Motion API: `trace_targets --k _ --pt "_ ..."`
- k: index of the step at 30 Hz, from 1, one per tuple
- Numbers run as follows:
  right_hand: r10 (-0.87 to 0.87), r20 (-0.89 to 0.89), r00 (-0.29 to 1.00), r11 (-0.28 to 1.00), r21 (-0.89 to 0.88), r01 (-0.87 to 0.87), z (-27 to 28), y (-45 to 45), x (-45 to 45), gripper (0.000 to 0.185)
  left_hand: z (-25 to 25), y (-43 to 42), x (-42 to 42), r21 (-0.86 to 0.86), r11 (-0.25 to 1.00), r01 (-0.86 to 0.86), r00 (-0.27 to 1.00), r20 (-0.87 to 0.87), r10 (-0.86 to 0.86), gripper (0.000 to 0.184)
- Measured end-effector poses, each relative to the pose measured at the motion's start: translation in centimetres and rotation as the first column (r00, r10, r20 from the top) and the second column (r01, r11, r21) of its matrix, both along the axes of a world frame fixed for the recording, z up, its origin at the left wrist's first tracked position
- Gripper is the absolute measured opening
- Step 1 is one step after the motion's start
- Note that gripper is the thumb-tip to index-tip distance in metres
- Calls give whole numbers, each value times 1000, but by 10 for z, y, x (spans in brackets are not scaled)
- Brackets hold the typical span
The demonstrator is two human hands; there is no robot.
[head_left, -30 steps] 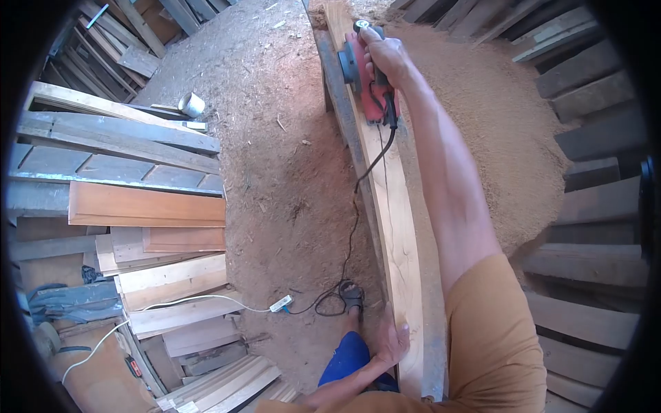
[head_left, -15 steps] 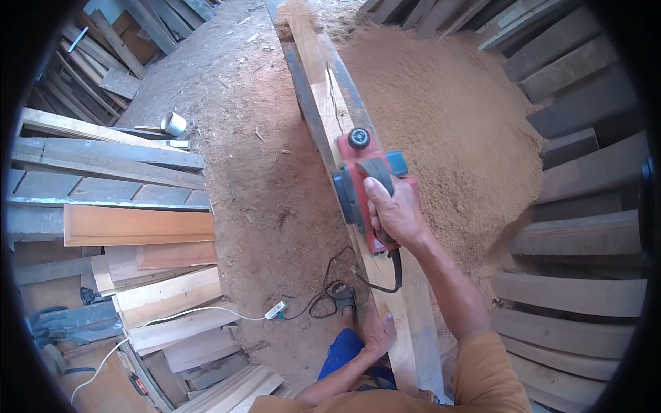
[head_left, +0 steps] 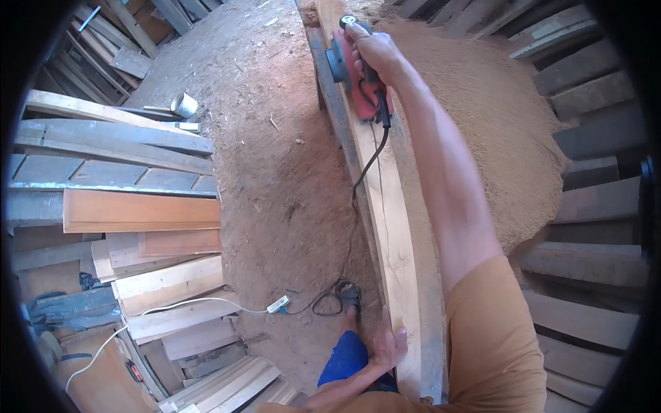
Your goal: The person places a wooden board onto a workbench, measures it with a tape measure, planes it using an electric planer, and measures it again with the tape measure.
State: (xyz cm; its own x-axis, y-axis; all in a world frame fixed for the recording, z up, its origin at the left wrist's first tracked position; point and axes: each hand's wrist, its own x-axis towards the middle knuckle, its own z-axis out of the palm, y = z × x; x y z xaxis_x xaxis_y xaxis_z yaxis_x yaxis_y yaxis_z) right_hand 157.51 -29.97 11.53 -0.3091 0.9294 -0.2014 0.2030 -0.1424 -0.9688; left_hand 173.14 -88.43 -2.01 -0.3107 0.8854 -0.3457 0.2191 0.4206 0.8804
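Note:
My right hand point(head_left: 375, 54) is closed around the handle of a red electric planer point(head_left: 363, 109), which rests on a long pale wooden board point(head_left: 396, 241) towards its far end. The black power cord point(head_left: 375, 160) trails back from the planer's rear. A dark crack runs along the board's face. Near my body, my left hand point(head_left: 389, 345) grips the board's left edge, with the thumb on top and the other fingers partly hidden. The board lies lengthwise on a narrow greyish bench point(head_left: 432, 337).
A large heap of sawdust point(head_left: 482, 138) spreads right of the bench. Stacked planks point(head_left: 592, 258) line the right side, more boards point(head_left: 169, 275) the left. A white socket block point(head_left: 278, 304) and looped cable lie on the dirt floor near my foot point(head_left: 350, 297). A pot point(head_left: 184, 104) stands farther off.
My right hand has pushed the planer forward along the board, away from my body, and my right arm is now stretched out. My left hand still grips the near part of the board.

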Motion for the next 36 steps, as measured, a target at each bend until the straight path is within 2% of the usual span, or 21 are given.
trace_targets --k 2,6,9,12,15,16,18,19,20,22,23,27,30,32,34,36 --pt "1 -65 998 1000 9 -1 -7 -3 3 43 -2 -1 3 51 998 -25 999 -31 27 74" --pt "14 -90 996 998 -61 -19 6 -75 38 40 4 4 2 109 994 -6 991 -136 21 71" --pt "-41 -36 999 993 -108 37 13 -143 66 40 -5 2 1 36 999 24 994 -106 -20 68" --pt "-46 -13 999 991 -128 44 24 -225 105 41 -5 -2 1 -25 1000 13 997 -70 -15 68" --pt "-2 5 1000 982 -190 3 24 -316 150 38 7 2 -13 -19 1000 8 986 166 -5 69" --pt "11 0 1000 976 -215 -11 19 -350 168 37 -12 -14 -11 -8 993 -119 932 345 114 69" --pt "53 7 999 973 -224 -50 3 -426 207 40 -58 -52 -8 -64 935 -350 690 658 303 70" --pt "90 78 993 978 -198 -73 -2 -464 231 39 -50 -61 -15 -344 880 -328 452 761 466 74" --pt "127 150 981 978 -182 -99 -5 -503 252 40 -48 -80 -22 -450 847 -282 300 797 524 75" --pt "87 81 993 982 -175 -71 7 -570 281 40 -60 -112 -31 -620 771 -147 -17 781 624 77" --pt "70 58 996 984 -169 -59 11 -599 294 40 -88 -137 -29 -613 777 -143 -125 790 601 78" --pt "45 134 990 993 -115 -29 10 -618 299 42 -92 -190 -12 -697 716 -37 128 707 695 72" --pt "43 160 986 992 -120 -24 24 -555 262 47 -70 -181 -7 -815 579 -13 475 505 721 68" --pt "30 142 989 995 -102 -15 10 -498 230 52 -86 -180 -19 -747 664 -33 611 511 605 64" --pt "-21 200 980 1000 16 18 10 -435 194 53 -97 -172 -34 -684 727 -50 708 490 510 61" --pt "53 94 994 991 -130 -41 11 -369 164 55 -96 -156 -51 -633 770 -79 767 455 452 59"
